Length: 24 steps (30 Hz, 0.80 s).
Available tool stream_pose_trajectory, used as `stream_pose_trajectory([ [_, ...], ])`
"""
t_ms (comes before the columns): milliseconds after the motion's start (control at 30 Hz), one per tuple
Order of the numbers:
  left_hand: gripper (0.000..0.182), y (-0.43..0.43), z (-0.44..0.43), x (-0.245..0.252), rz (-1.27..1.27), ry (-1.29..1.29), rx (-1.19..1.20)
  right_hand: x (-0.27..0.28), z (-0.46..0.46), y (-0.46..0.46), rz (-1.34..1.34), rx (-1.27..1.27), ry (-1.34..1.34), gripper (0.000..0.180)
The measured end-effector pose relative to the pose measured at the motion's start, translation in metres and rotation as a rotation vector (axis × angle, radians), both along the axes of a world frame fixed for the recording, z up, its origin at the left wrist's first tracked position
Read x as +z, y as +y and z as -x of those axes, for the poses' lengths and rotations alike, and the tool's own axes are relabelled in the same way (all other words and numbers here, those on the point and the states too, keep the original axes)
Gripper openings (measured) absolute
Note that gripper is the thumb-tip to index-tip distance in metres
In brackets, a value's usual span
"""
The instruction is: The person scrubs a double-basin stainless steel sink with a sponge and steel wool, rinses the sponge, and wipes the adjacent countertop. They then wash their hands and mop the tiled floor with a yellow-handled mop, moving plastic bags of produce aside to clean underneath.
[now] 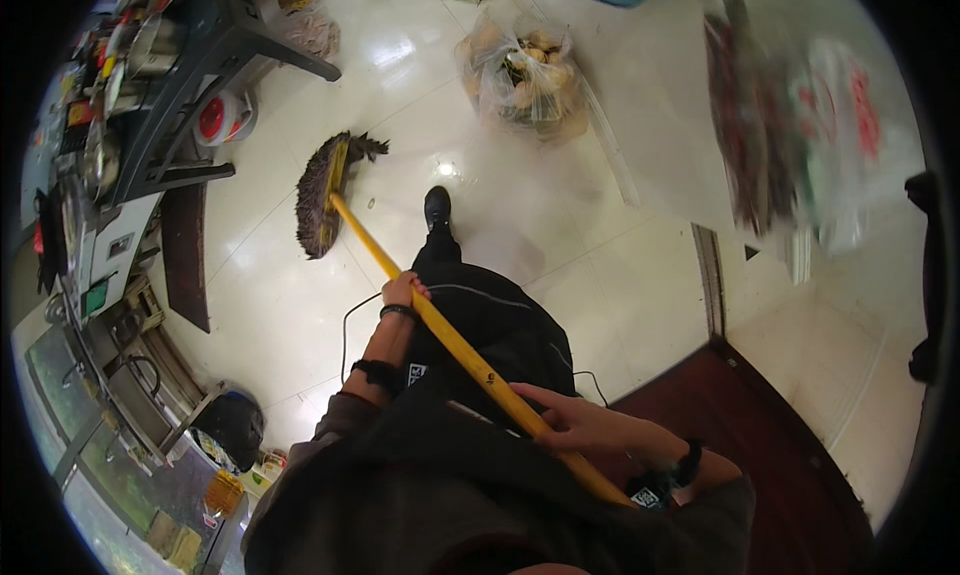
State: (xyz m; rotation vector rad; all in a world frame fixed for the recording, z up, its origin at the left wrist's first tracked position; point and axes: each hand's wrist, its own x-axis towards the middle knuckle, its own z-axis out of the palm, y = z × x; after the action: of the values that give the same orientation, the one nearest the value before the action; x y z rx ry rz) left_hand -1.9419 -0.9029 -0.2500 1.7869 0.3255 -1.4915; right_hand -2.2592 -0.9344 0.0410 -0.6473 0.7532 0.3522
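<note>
A mop with a long yellow handle (457, 342) runs diagonally across my body. Its dark, shaggy head (313, 188) lies on the pale tiled floor (525, 200), ahead and to the left of my black shoe (437, 209). My left hand (405, 290) is wrapped round the handle partway down. Higher up, near my chest, my right hand (574, 421) is at the handle with the thumb side against it and some fingers extended; its far fingers are partly hidden. Both wrists wear dark bands.
Clear plastic bags of produce (525, 83) sit on the floor ahead. A dark table (176, 102) with pots stands left, a red-lidded bucket (219, 117) beneath it. Hanging bags (832, 124) blur at right. A dark red door panel (735, 417) is at lower right, a sink (139, 395) at lower left.
</note>
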Motion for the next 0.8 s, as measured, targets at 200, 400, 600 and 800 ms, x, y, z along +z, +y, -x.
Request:
stream_pose_trajectory([
  [200,0.017,0.019,0.098,0.013,-0.028,-0.086,-0.146,0.047,0.103,0.139,0.042,-0.327,0.116,0.065],
  [400,0.014,0.078,0.226,-0.090,-0.267,-0.088,-0.400,0.066,0.167,0.282,-0.417,-0.446,0.614,0.023],
  [600,0.029,0.163,0.343,-0.097,-0.015,-0.339,-2.169,0.113,0.190,0.407,-0.454,-0.716,0.888,0.030],
  [800,0.034,0.190,0.452,-0.073,0.193,-0.203,-2.502,0.146,0.181,0.451,-0.417,-0.642,0.997,0.029],
])
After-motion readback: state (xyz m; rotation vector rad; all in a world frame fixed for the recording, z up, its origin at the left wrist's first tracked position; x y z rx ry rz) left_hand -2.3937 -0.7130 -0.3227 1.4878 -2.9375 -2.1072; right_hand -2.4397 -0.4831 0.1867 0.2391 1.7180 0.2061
